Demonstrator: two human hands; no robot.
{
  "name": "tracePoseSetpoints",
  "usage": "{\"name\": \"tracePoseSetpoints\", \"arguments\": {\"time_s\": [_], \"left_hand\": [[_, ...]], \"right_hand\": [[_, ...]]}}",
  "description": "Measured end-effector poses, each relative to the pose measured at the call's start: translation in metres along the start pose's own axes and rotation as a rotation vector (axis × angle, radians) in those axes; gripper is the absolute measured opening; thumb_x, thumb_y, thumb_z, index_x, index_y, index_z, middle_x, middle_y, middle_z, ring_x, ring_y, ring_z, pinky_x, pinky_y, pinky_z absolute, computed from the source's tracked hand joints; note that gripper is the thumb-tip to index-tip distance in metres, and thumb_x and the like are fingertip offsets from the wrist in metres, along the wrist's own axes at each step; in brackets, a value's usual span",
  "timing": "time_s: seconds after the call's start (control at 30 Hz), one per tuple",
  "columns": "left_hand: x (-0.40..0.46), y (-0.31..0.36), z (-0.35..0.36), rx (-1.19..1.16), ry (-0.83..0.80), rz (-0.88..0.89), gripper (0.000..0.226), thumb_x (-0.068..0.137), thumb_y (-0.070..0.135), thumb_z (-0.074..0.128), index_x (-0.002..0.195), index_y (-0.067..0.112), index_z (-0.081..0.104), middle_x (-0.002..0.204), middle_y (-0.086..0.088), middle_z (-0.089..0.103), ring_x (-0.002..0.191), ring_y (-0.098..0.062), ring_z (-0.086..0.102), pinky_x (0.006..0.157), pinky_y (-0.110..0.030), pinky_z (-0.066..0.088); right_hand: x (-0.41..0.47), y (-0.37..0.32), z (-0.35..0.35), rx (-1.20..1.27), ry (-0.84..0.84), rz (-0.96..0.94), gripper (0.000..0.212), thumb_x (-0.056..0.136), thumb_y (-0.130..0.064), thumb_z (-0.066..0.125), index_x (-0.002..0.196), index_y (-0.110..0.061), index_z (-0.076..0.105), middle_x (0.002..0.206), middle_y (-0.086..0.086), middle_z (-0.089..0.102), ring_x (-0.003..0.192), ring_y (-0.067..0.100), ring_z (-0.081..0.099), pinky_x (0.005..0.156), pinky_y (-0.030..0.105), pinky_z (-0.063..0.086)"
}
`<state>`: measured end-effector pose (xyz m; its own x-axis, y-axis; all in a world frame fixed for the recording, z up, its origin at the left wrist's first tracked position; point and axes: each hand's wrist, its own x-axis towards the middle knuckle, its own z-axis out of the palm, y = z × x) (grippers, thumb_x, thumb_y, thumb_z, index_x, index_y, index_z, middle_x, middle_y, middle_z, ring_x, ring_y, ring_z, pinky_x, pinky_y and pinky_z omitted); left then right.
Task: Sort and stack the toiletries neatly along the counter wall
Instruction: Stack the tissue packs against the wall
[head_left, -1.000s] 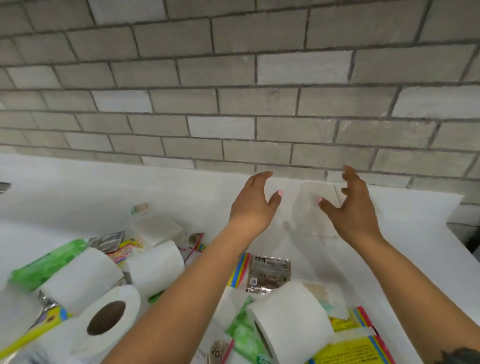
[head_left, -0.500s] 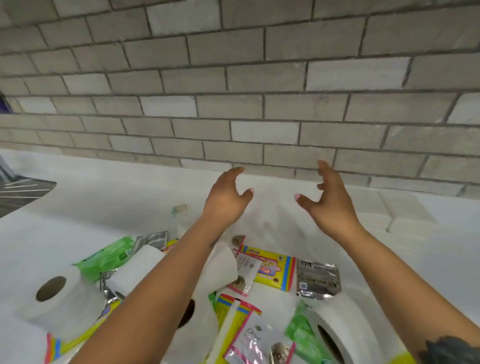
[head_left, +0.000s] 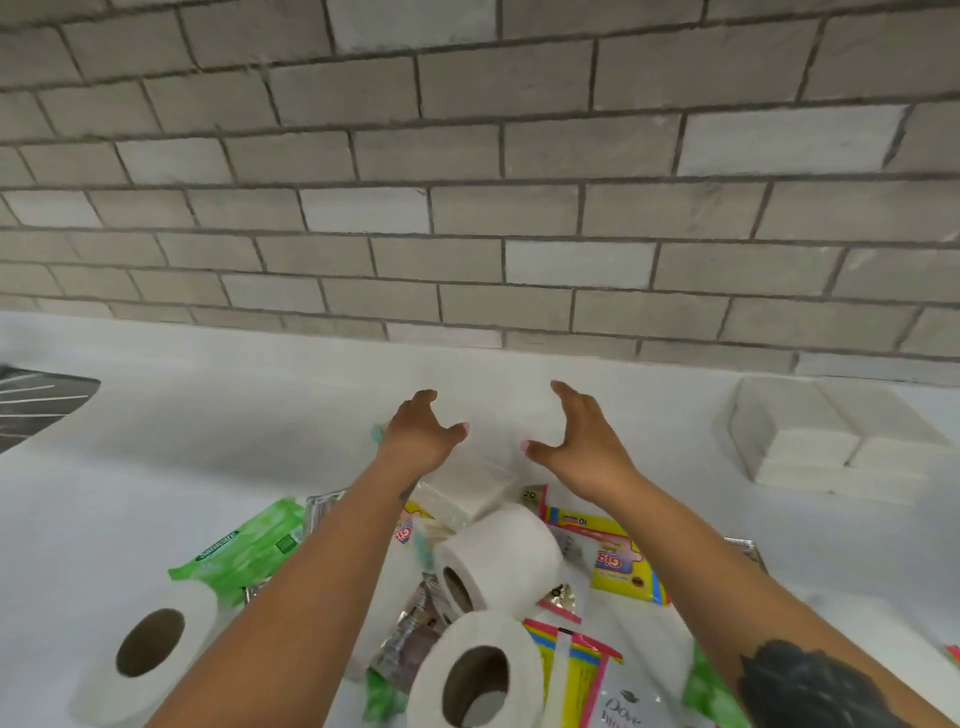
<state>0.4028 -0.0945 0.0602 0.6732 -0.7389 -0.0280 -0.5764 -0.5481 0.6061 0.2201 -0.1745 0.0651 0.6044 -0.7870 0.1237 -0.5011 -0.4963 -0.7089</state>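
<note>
A pile of toiletries lies on the white counter (head_left: 249, 431). It holds toilet paper rolls (head_left: 498, 556) (head_left: 150, 644) (head_left: 472, 670), a green wipes pack (head_left: 244, 540), yellow striped packets (head_left: 618, 561), silver sachets (head_left: 410, 629) and a clear-wrapped white tissue pack (head_left: 462, 488). My left hand (head_left: 421, 436) and my right hand (head_left: 576, 441) hover above the tissue pack, palms facing each other, fingers loosely bent, holding nothing. Two stacks of white tissue packs (head_left: 831, 441) stand by the brick wall (head_left: 467, 208) at the right.
A dark sink drainer (head_left: 36, 405) shows at the left edge. A Dove sachet (head_left: 623, 712) lies at the bottom. Bare white counter runs along the wall between the drainer and the tissue stacks.
The view has swung left and my hands have come away from the tissue stack by the wall. They now hang lower, over the pile.
</note>
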Motion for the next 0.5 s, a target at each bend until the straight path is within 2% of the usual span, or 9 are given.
{"name": "tracePoseSetpoints", "arguments": {"time_s": [0.13,0.2,0.27,0.37,0.47,0.5], "left_hand": [[0.009,-0.020,0.005,0.055,-0.123,-0.148,0.077,0.086,0.047,0.059,0.142,0.005,0.029,0.139,-0.013,0.045,0.126,-0.028,0.046,0.096,-0.030,0.039],[0.013,-0.029,0.010,0.032,-0.211,-0.225,0.075,0.083,0.055,0.059,0.133,0.003,0.044,0.131,-0.013,0.054,0.118,-0.028,0.053,0.092,-0.030,0.043],[0.015,-0.035,0.015,-0.023,-0.275,-0.273,0.076,0.075,0.063,0.063,0.124,0.005,0.055,0.124,-0.011,0.061,0.111,-0.026,0.058,0.093,-0.030,0.047],[0.021,-0.040,0.022,-0.064,-0.344,-0.298,0.081,0.065,0.063,0.071,0.123,0.007,0.058,0.123,-0.010,0.061,0.111,-0.026,0.058,0.098,-0.036,0.047],[0.026,-0.043,0.028,-0.058,-0.347,-0.266,0.096,0.044,0.070,0.075,0.117,0.009,0.062,0.118,-0.008,0.065,0.107,-0.024,0.061,0.097,-0.036,0.049],[0.026,-0.043,0.028,-0.042,-0.337,-0.254,0.095,0.044,0.071,0.074,0.115,0.008,0.063,0.115,-0.007,0.066,0.104,-0.024,0.062,0.095,-0.035,0.050]], "right_hand": [[0.001,0.000,0.021,-0.024,-0.057,0.036,0.085,0.083,-0.035,0.066,0.149,-0.026,0.013,0.151,0.001,0.021,0.135,0.020,0.033,0.103,0.034,0.036],[0.001,0.002,0.026,-0.037,-0.064,0.047,0.085,0.083,-0.034,0.066,0.149,-0.025,0.014,0.151,0.001,0.022,0.135,0.021,0.033,0.103,0.035,0.037],[0.001,0.004,0.028,-0.043,-0.060,0.060,0.084,0.083,-0.034,0.065,0.149,-0.025,0.014,0.150,0.000,0.022,0.135,0.020,0.033,0.103,0.035,0.037],[0.000,0.006,0.030,-0.046,-0.047,0.074,0.084,0.083,-0.035,0.065,0.149,-0.026,0.014,0.150,0.000,0.023,0.135,0.020,0.033,0.103,0.035,0.037],[0.000,0.009,0.030,-0.049,-0.034,0.082,0.084,0.083,-0.034,0.065,0.149,-0.026,0.014,0.150,0.000,0.023,0.134,0.020,0.034,0.102,0.034,0.037],[-0.001,0.010,0.030,-0.048,-0.032,0.084,0.084,0.083,-0.034,0.065,0.149,-0.025,0.014,0.150,0.000,0.023,0.134,0.020,0.034,0.102,0.034,0.037]]}}
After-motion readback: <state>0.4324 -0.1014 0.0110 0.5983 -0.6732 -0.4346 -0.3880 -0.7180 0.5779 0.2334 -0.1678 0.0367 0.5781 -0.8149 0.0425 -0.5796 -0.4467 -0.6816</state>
